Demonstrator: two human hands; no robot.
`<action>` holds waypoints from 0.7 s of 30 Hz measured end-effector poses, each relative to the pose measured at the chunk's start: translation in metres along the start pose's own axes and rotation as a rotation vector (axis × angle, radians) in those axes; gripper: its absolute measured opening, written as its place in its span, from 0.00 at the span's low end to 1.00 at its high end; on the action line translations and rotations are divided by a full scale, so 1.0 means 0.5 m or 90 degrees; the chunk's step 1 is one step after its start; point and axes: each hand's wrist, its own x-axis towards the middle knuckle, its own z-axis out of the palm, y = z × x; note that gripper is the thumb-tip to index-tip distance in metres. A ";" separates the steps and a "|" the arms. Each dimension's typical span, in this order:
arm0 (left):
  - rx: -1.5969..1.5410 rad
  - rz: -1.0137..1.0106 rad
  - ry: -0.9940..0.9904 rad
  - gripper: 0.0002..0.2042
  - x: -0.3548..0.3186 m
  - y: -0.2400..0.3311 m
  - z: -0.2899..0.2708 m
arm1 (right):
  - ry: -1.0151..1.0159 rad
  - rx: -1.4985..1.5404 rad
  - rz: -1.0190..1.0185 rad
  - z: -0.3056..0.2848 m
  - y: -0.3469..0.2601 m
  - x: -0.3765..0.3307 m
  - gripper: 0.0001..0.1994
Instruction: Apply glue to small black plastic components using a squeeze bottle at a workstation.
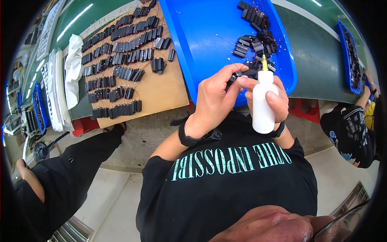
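My left hand [217, 93] pinches a small black part [237, 75] with thin wires at the near edge of the blue tray [197, 44]. Wrapped in my right hand [280, 103] is a white squeeze bottle [263, 113], held upright with its yellow needle tip [264, 63] pointing away from me. A fingertip of the right hand reaches across to the black part, and the two hands almost meet there. Just beyond them, several black wired parts [242, 47] lie heaped along the right side of the tray. The exact shape of the pinched part is partly hidden by fingers.
Left of the tray, a brown board [161, 94] bears rows of black wired parts [129, 44]. White sheets [73, 68] lie farther left. Another blue tray [348, 56] stands at the far right by a co-worker [350, 133]. A second person [64, 181] is at the left.
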 end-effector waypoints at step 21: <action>0.139 0.161 0.092 0.15 -0.006 -0.020 0.010 | -0.022 0.205 0.131 0.008 -0.027 -0.006 0.27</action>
